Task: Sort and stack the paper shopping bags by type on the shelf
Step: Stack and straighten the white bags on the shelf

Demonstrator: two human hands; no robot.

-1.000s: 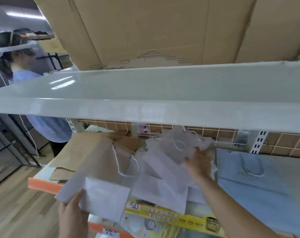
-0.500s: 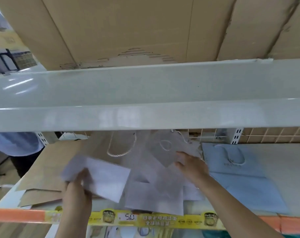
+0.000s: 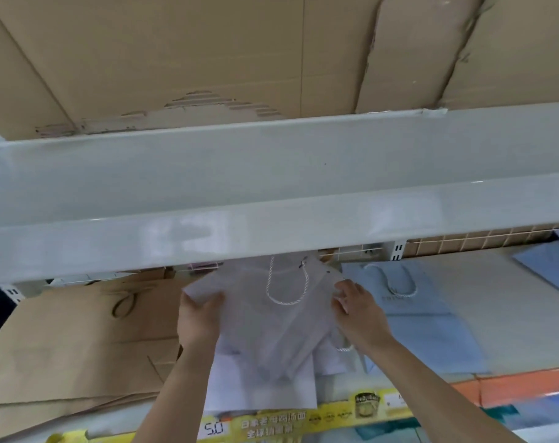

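A pile of flat white paper bags (image 3: 271,343) with white rope handles lies mid-shelf. My left hand (image 3: 199,318) grips the left edge of the top white bag (image 3: 256,292). My right hand (image 3: 356,310) presses on its right edge, fingers spread. Flat brown kraft bags (image 3: 80,346) are stacked to the left. Light blue bags (image 3: 425,318) with rope handles lie to the right. The upper shelf hides the back of the piles.
The upper white shelf (image 3: 271,225) juts out just above the hands, with cardboard boxes (image 3: 208,52) on it. A yellow price strip (image 3: 287,423) and orange edge (image 3: 511,388) mark the shelf front. Another blue bag (image 3: 549,270) lies far right.
My left hand brought the white bag from the left front onto the white pile. My right hand shifted to the bag's right edge. The view tilted up and right.
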